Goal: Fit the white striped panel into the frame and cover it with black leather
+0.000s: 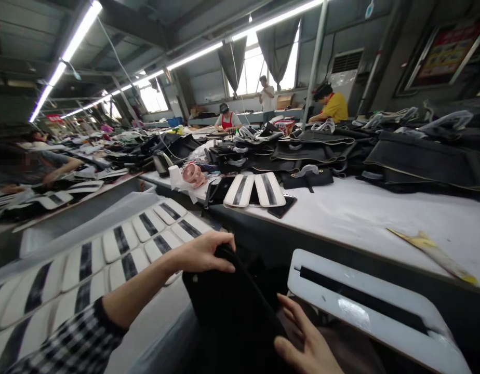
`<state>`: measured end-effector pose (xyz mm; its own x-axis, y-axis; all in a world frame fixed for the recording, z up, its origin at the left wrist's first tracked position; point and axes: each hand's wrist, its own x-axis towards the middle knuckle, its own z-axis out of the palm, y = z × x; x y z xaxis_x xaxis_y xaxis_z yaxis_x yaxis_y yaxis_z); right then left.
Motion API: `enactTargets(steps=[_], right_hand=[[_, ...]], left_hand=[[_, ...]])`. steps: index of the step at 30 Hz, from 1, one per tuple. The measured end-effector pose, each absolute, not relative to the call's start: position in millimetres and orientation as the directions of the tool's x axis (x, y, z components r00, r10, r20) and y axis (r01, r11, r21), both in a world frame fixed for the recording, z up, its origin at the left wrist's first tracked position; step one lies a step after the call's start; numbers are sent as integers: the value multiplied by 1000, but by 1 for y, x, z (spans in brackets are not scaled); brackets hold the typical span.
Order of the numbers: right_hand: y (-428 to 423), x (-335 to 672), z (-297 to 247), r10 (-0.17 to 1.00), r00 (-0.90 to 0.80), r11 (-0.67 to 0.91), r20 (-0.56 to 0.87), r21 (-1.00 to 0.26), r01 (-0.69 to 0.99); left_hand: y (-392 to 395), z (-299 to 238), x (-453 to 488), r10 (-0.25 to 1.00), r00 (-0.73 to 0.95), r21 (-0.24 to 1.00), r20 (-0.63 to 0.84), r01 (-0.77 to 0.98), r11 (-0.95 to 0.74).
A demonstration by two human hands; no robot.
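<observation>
A dark black piece (232, 317), which looks like a bag panel, stands tilted in front of me. My left hand (204, 253) grips its upper corner between thumb and fingers. Lower down, my right hand (308, 337) holds its right edge, thumb on the near side and fingers beyond. The piece's lower part runs out of view, and its exact kind is too dark to tell. To the left lie rows of white panels with black stripes (119, 241). Right of my hands is a white plate with a long dark slot (357, 296).
On the long white table (341, 213) lie two striped white panels (255, 189), a phone (282, 206), a pink fan (193, 175) and a yellowish flat strip (432, 254). Black bag pieces (415, 161) pile up behind. Several people work farther off; one sits at the left (33, 166).
</observation>
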<state>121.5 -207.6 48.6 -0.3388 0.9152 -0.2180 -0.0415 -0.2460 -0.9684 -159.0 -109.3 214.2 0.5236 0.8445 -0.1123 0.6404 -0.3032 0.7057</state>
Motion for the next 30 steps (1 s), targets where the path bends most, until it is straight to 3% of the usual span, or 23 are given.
enactTargets(steps=[2, 4, 6, 8, 11, 15, 19, 30], right_hand=[[-223, 132, 14, 863, -298, -470, -408, -865, -177], [-235, 129, -1, 778, -288, -628, -559, -669, -397], [-236, 117, 8, 753, -273, -615, -599, -493, -616], [-225, 105, 31, 791, -220, -522, -572, -441, -730], [-201, 97, 61, 816, -150, -484, -558, -520, -703], [-184, 84, 63, 890, -122, -436, -438, -744, -506], [-186, 69, 61, 951, -41, -303, -307, -894, -330], [-177, 51, 76, 977, 127, -151, -173, -975, -161]], left_hand=[[-128, 222, -179, 932, 358, 731, -53, 650, -208], [-151, 228, -193, 992, 126, 784, -19, 617, -63], [-176, 227, -198, 997, -62, 820, -47, 568, 73], [-200, 215, -192, 988, -126, 807, -88, 573, 145], [-229, 184, -172, 995, -65, 765, -69, 637, 95], [-239, 136, -142, 992, 106, 747, 61, 654, -116], [-224, 107, -128, 977, -97, 747, 190, 660, -80], [-201, 108, -119, 953, -302, 888, 28, 445, 115]])
